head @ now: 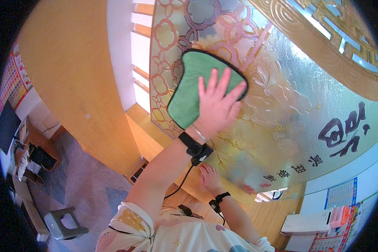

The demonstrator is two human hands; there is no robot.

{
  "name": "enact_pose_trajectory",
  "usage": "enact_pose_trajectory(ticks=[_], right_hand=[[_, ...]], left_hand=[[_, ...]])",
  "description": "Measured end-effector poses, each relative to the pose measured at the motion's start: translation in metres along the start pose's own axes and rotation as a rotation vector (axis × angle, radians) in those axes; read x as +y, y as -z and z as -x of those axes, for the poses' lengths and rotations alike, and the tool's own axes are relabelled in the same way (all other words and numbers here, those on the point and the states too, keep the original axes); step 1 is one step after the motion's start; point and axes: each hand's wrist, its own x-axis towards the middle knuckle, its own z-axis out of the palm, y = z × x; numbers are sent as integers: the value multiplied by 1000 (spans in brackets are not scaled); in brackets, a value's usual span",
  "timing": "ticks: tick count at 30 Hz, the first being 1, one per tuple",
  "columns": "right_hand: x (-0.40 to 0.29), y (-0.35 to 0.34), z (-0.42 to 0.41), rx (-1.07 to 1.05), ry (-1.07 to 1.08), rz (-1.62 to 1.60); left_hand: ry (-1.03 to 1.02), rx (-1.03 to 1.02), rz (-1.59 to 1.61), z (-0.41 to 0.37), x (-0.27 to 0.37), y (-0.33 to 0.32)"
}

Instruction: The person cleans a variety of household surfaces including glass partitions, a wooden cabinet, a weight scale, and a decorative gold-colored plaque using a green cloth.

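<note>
My left hand (pixel 219 107) lies flat with its fingers spread on a green cloth with black edging (pixel 189 85). It presses the cloth against a decorative textured glass panel (pixel 271 126), which bears raised flowers, a pink and brown lattice pattern and dark written characters. A bracelet and a black strap with a small cabled device (pixel 197 149) circle the left wrist. Lower down, my right hand (pixel 211 179) rests on the wooden ledge (pixel 239 190) along the panel's bottom edge, with nothing seen in it. A similar strapped device (pixel 217 203) is on the right wrist.
A broad wooden surface (pixel 78 78) curves along the left, beside a slatted opening (pixel 141 60). A carved gold-coloured frame (pixel 327 47) borders the panel. A grey plastic stool (pixel 66 223) stands on the floor, near a cluttered desk (pixel 47 148). Wall charts (pixel 341 192) hang at right.
</note>
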Motion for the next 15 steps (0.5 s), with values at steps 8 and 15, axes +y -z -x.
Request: enact_pose_trajectory(ticks=[8, 15], right_hand=[[2, 0, -1, -112, -69, -85], [2, -4, -4, -59, -36, -58]], left_hand=[[841, 232, 141, 114, -44, -26], [382, 70, -23, 34, -21, -4]])
